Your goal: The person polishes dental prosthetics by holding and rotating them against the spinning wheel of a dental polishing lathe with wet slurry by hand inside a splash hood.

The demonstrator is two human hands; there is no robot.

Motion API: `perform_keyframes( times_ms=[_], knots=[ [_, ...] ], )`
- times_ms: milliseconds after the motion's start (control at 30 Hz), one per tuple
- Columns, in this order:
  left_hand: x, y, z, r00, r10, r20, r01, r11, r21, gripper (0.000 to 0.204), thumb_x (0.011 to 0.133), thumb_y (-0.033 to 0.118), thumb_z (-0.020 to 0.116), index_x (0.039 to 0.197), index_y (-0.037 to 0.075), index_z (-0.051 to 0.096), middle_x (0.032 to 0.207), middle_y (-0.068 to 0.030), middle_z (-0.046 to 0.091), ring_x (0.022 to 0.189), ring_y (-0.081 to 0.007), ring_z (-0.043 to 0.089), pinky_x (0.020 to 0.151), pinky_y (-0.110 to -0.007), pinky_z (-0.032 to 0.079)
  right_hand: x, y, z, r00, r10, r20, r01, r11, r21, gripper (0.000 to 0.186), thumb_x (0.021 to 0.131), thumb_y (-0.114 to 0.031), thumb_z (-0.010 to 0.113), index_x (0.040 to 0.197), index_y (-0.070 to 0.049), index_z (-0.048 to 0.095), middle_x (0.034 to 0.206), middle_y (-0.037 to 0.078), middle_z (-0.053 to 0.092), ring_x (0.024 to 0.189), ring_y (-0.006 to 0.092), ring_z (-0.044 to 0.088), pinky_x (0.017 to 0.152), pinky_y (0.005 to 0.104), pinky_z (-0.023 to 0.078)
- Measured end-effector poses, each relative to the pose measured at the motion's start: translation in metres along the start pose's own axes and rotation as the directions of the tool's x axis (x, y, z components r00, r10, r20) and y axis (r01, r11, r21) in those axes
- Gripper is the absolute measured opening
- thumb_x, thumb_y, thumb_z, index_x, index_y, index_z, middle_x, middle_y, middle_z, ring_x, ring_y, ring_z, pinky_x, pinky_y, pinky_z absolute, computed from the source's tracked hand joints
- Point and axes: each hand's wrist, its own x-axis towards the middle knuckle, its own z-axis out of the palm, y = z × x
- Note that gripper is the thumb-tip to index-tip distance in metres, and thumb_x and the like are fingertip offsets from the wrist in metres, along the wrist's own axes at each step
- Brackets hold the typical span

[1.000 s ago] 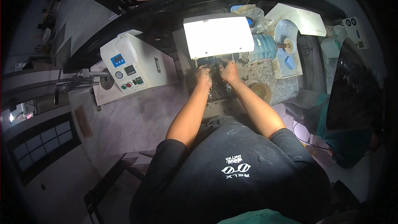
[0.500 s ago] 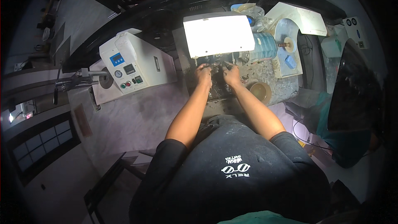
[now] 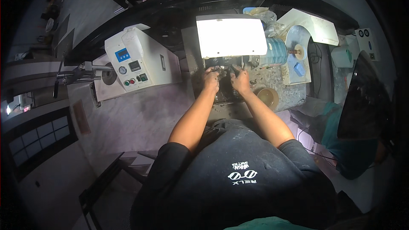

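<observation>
Both hands work close together at the middle of the bench [image 3: 294, 96], a little in from its near edge and just in front of a brightly lit white cover [image 3: 230, 36]. The left hand [image 3: 211, 79] has its fingers bent forward and inward; the right hand [image 3: 240, 80] faces it across a narrow gap, fingers likewise bent, with dark smears on the skin. Whether either one grips something cannot be told — the space between the fingertips is too dark and small to read. Under and between them lies a dark, wet-looking work area [image 3: 225, 95], which reaches from beneath the cover toward the bench's near edge. Right of the right forearm, near that same edge, stands a round tan bowl [image 3: 268, 98]. Farther back, just beside the cover's right end, is a ribbed, clear bluish container [image 3: 277, 52]; behind it, toward the far edge, sits crumpled clear plastic [image 3: 268, 16]. Along the bench's right edge stands a white housing [image 3: 313, 27] with a pale wheel [image 3: 300, 52] on a brown shaft, and a blue block [image 3: 298, 68] nearer the person. Past the left edge — well apart from the hands — is a white control box [image 3: 147, 57] with buttons and a gauge.
</observation>
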Motion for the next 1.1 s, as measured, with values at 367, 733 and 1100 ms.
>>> perform_keyframes(
  times_ms=[367, 733, 1100],
  knots=[
    [0.006, 0.002, -0.007, 0.994, 0.086, -0.07, -0.078, 0.991, 0.111, 0.021, 0.064, -0.011, 0.049, 0.079, 0.002, 0.058, 0.073, -0.0044, 0.058, 0.062, -0.0146, 0.057, 0.056, -0.025, 0.046, 0.002, 0.022, 0.021, 0.987, 0.158, -0.001, -0.151, 0.942, 0.298, 0.03, 0.075, -0.005, 0.055, 0.101, 0.01, 0.057, 0.089, 0.018, 0.064, 0.083, 0.0175, 0.059, 0.075, 0.0273, 0.045],
    [0.013, 0.006, -0.014, 0.947, -0.026, -0.32, 0.014, 0.999, -0.039, 0.02, 0.069, -0.007, 0.051, 0.085, 0.003, 0.057, 0.078, -0.007, 0.06, 0.065, -0.0165, 0.058, 0.053, -0.024, 0.045, 0.015, -0.02, 0.014, 0.995, 0.092, 0.027, -0.09, 0.994, -0.054, 0.031, 0.071, -0.008, 0.057, 0.101, 0.001, 0.06, 0.089, 0.024, 0.06, 0.088, 0.0357, 0.058, 0.079, 0.037, 0.046],
    [0.012, -0.003, -0.014, 0.97, 0.013, -0.244, -0.031, 0.997, -0.071, 0.019, 0.066, -0.007, 0.051, 0.08, 0.003, 0.06, 0.072, -0.0056, 0.059, 0.054, -0.0147, 0.055, 0.048, -0.025, 0.045, 0.021, -0.026, 0.011, 0.995, 0.093, 0.035, -0.087, 0.985, -0.151, 0.024, 0.069, -0.009, 0.059, 0.089, 0.005, 0.061, 0.076, 0.026, 0.059, 0.078, 0.038, 0.059, 0.072, 0.039, 0.047]
  ],
)
